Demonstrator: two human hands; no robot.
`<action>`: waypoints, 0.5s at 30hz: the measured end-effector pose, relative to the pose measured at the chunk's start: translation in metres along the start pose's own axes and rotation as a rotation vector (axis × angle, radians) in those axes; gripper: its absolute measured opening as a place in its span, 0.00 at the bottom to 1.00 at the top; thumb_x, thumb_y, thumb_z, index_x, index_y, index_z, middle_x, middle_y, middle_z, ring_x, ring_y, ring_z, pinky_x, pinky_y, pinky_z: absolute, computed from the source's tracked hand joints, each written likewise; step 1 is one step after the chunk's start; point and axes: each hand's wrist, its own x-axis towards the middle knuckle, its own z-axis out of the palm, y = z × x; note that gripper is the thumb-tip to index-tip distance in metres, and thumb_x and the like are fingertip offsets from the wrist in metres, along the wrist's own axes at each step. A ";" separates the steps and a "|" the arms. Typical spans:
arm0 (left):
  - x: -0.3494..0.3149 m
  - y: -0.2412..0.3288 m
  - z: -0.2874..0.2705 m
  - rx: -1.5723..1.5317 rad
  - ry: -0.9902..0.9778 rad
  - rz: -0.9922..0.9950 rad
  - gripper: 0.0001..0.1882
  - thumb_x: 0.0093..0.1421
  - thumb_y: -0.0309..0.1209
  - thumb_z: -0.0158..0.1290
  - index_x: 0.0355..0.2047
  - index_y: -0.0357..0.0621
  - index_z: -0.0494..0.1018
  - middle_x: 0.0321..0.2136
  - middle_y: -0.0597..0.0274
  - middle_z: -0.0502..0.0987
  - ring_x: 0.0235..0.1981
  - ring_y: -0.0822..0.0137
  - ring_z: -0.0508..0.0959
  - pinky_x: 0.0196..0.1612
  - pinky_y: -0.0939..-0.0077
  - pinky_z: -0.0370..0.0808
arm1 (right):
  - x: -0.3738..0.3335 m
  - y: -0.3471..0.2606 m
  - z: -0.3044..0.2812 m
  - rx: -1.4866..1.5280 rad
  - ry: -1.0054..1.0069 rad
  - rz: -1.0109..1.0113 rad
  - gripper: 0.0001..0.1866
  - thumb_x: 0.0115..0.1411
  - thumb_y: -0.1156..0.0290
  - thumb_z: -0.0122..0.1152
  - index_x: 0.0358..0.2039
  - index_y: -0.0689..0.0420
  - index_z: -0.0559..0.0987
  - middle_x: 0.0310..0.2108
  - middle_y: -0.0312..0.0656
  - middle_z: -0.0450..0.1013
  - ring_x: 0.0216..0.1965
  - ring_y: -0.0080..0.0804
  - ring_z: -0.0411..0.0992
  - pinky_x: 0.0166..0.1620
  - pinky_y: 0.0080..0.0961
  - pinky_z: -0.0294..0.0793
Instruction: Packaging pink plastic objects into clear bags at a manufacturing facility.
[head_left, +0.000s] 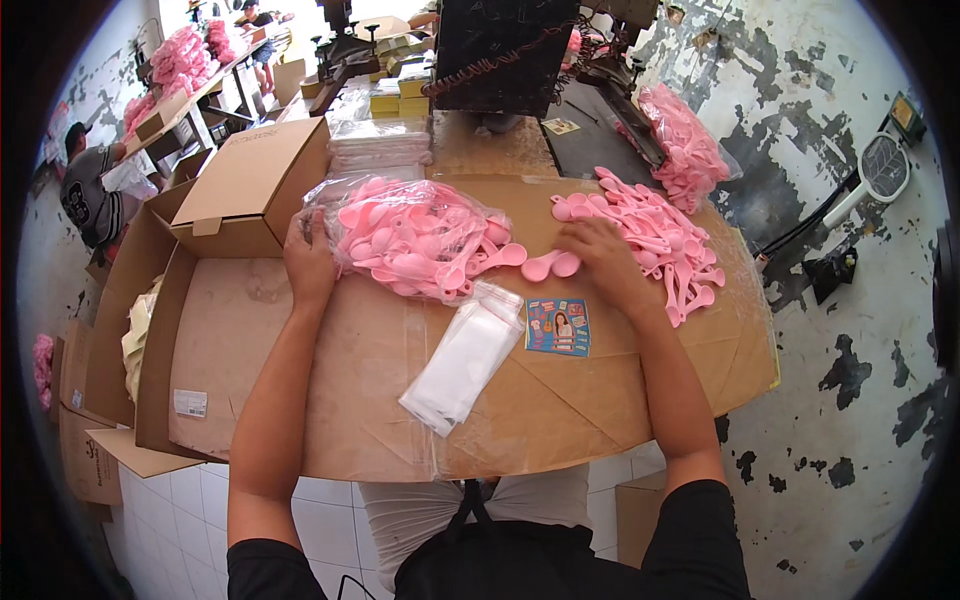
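R hand [598, 252] lies fingers-down on loose pink spoons [655, 232], gathering a few; grip shape can't tell. L hand [308, 258] clamps the edge of the clear bag of spoons [420, 240], centre of the cardboard top [560, 400]. Best: hold bag mouth steady, slide spoons in w/ handles aligned. Flat empty clear bags [462, 358] near, small colourful rectangular label card [558, 326] beside; open brown carton [245, 195] at left.

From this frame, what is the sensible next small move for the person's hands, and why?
Probably the right hand should close on the few pink spoons under its fingertips and slide them into the clear bag of spoons, whose far end the left hand holds. The bag's mouth faces those spoons, and the loose pile lies beside that hand.
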 end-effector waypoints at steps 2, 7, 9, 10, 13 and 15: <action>0.000 0.000 0.002 -0.003 -0.003 0.002 0.17 0.72 0.39 0.50 0.43 0.34 0.76 0.30 0.59 0.78 0.32 0.69 0.75 0.39 0.71 0.72 | -0.010 0.015 -0.007 -0.375 0.129 0.089 0.17 0.56 0.75 0.60 0.46 0.54 0.82 0.59 0.41 0.70 0.67 0.41 0.61 0.70 0.43 0.54; 0.002 -0.002 0.004 0.000 0.020 0.015 0.16 0.72 0.38 0.51 0.43 0.34 0.76 0.29 0.58 0.78 0.31 0.67 0.75 0.38 0.69 0.72 | -0.016 0.022 -0.006 -0.512 0.129 0.227 0.22 0.57 0.71 0.61 0.54 0.52 0.78 0.65 0.42 0.66 0.70 0.47 0.56 0.73 0.46 0.47; 0.002 -0.001 0.002 -0.001 0.004 -0.011 0.16 0.72 0.38 0.51 0.43 0.34 0.76 0.29 0.58 0.78 0.30 0.67 0.75 0.37 0.69 0.72 | -0.006 0.004 -0.002 0.016 0.152 0.114 0.22 0.63 0.69 0.57 0.58 0.52 0.75 0.66 0.45 0.64 0.71 0.48 0.55 0.73 0.46 0.46; 0.002 0.000 0.000 -0.005 -0.014 -0.034 0.16 0.72 0.38 0.51 0.43 0.34 0.76 0.29 0.58 0.78 0.30 0.67 0.75 0.37 0.69 0.72 | -0.003 -0.005 0.001 0.019 0.151 0.114 0.22 0.63 0.69 0.57 0.58 0.52 0.75 0.66 0.45 0.64 0.71 0.48 0.55 0.73 0.46 0.46; 0.001 0.000 -0.004 0.012 -0.012 -0.048 0.16 0.72 0.37 0.50 0.42 0.34 0.76 0.29 0.58 0.78 0.30 0.67 0.75 0.37 0.69 0.72 | 0.003 -0.012 0.008 -0.018 -0.073 0.070 0.22 0.70 0.67 0.48 0.63 0.53 0.72 0.70 0.47 0.58 0.73 0.47 0.49 0.74 0.45 0.41; -0.001 0.007 0.003 0.016 -0.016 -0.046 0.16 0.72 0.37 0.50 0.42 0.34 0.76 0.29 0.57 0.78 0.30 0.66 0.75 0.37 0.68 0.72 | 0.000 0.017 0.007 -0.190 -0.029 0.105 0.22 0.72 0.63 0.46 0.64 0.55 0.71 0.71 0.48 0.57 0.75 0.46 0.47 0.74 0.44 0.40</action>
